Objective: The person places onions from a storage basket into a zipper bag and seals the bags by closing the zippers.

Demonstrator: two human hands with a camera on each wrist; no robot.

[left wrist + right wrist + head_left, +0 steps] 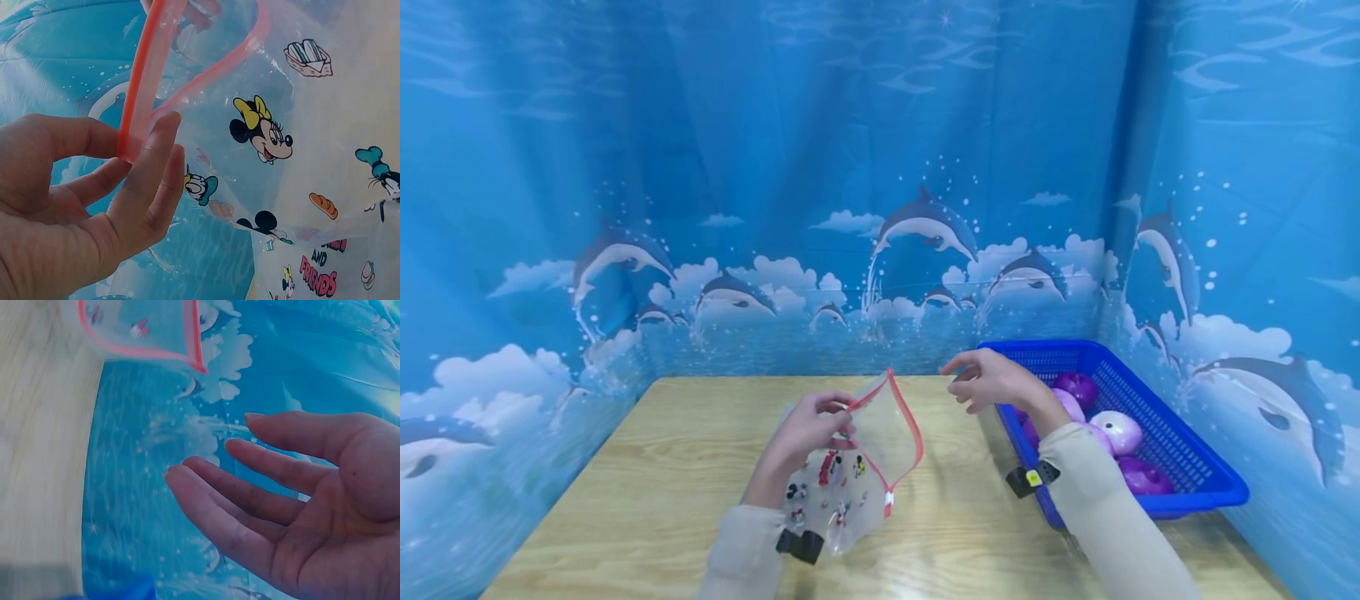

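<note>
A clear plastic zipper bag [872, 425] with a red-pink zip edge and printed cartoon characters hangs above the table, its mouth spread apart. My left hand [811, 429] pinches one side of that zip edge; in the left wrist view the thumb and fingers [147, 181] hold the pink strip. My right hand [988, 379] is in the air to the right of the bag, near the basket's left rim. In the right wrist view its fingers [219, 512] are loosely bent and nothing lies between them. The white slider sits at the bag's lower corner.
A blue plastic basket [1198, 454] stands at the table's right side with several purple and pale lilac round objects [1116, 433] in it. The wooden table [700, 467] reaches to a blue dolphin-print curtain [820, 167] behind and at both sides.
</note>
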